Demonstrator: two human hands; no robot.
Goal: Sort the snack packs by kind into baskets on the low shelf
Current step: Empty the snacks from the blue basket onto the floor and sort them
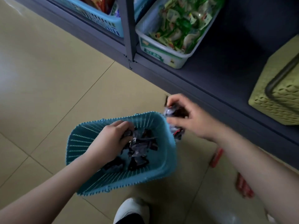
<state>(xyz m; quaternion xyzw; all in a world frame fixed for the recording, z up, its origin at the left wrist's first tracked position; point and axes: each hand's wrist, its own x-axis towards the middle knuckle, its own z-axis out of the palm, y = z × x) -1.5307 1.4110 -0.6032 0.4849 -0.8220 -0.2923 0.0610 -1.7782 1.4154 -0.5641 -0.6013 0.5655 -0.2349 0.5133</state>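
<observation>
Dark snack packs (139,147), black and purple-silver foil, crumpled, lie loose in the bottom of the teal slatted basket (80,143) on the tiled floor (48,78) in front of you. That basket is well short of the low shelf (226,65), not on it.

Your left hand (110,139) is down inside the teal basket, fingers curled round one or more dark packs at the top of the pile. Your right hand (191,118) is just outside the basket's far right corner, over the floor, fingers and thumb curled round a small bunch of dark packs (176,113), same foil kind; a bit hangs below the palm with some red on it. Blurred, so you can't count them.

On the shelf: a white bin (161,50) full of green-and-white packs, a blue basket (103,20) to its left behind the shelf post with red and orange packs, and a green woven basket (278,94) with a dark handle at far right. A red pack (216,157) lies on the floor past your right forearm, another reddish one (244,186) nearer you. Your white shoe (131,209) is at the bottom edge.
</observation>
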